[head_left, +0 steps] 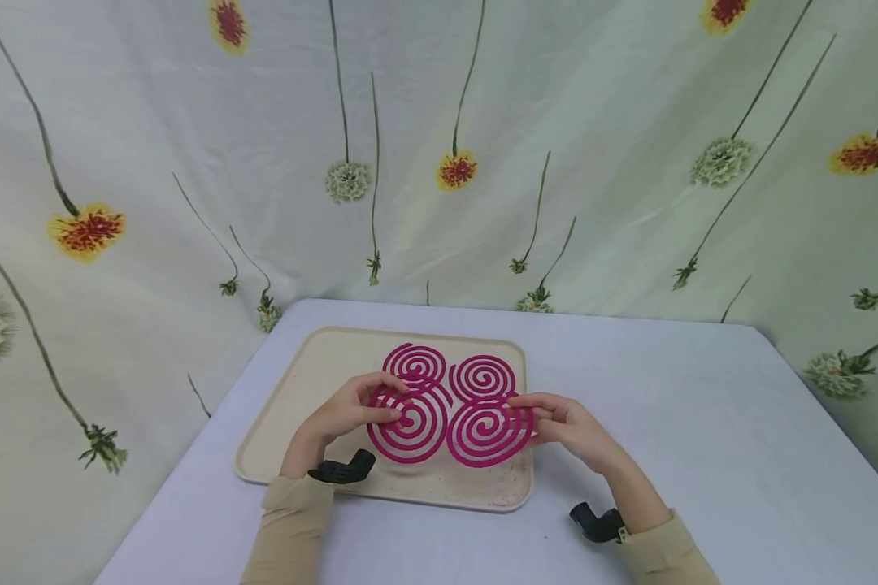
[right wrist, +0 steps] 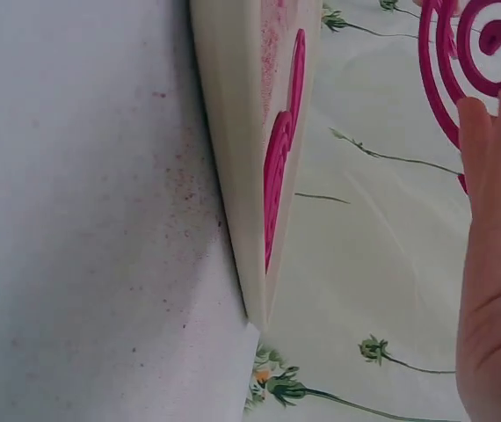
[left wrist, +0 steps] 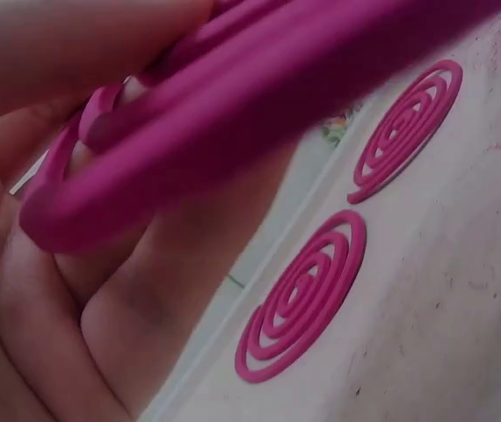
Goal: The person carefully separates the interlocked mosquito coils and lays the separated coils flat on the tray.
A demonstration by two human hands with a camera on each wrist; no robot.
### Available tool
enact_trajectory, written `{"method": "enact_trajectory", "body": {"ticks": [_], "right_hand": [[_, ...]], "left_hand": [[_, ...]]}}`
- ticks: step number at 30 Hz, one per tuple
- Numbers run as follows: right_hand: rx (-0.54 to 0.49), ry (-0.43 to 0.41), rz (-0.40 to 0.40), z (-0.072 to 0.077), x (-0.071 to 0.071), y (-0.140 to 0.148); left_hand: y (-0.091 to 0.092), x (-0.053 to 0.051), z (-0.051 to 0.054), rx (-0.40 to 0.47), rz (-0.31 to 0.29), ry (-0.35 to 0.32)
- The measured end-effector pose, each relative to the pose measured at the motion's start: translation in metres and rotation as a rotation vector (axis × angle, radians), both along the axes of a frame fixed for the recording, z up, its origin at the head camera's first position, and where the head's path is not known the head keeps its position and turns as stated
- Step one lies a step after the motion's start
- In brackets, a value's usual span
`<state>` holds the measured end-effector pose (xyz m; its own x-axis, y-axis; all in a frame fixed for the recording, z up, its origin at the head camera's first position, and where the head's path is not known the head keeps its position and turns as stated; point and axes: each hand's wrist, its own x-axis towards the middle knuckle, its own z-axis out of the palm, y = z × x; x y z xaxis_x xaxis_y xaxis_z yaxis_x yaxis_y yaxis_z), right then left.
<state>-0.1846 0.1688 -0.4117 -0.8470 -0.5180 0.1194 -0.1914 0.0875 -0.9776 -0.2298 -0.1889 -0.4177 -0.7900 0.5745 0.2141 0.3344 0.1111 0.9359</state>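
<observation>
My left hand (head_left: 349, 408) pinches a pink spiral mosquito coil (head_left: 407, 453) between thumb and fingers. Close beside it, another pink mosquito coil (head_left: 483, 460) is held at its right side by my right hand (head_left: 572, 429). Both coils are raised above a cream tray (head_left: 285, 422). Farther back on the tray lie two more coils, a left one (head_left: 413, 357) and a right one (head_left: 484, 375). In the left wrist view, the held coil (left wrist: 198, 167) passes close to the camera, blurred. The right wrist view cuts off the other held coil (right wrist: 435, 79) at the frame edge.
A white-covered table (head_left: 666, 422) bears the tray, whose raised rim (right wrist: 233, 158) shows in the right wrist view. Reddish crumbs (right wrist: 180, 185) dot the cloth beside it. Behind hangs a flower-printed curtain (head_left: 615, 195). Black wrist devices (head_left: 344, 469) sit on both wrists.
</observation>
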Motion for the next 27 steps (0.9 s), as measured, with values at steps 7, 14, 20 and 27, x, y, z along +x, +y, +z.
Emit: {"method": "enact_trajectory", "body": {"ticks": [7, 14, 20, 27], "right_hand": [[0.195, 0.088, 0.040, -0.017, -0.004, -0.004], [0.239, 0.199, -0.046, -0.024, -0.006, -0.008], [0.150, 0.074, -0.071, -0.027, -0.005, -0.011], [0.251, 0.000, -0.066, -0.037, -0.003, -0.014]], "left_hand": [[-0.016, -0.001, -0.008, -0.108, 0.005, -0.091], [-0.025, 0.001, -0.014, -0.169, -0.002, -0.154], [-0.029, 0.004, -0.016, -0.254, 0.043, -0.251], [-0.028, 0.007, -0.019, -0.285, 0.088, -0.306]]}}
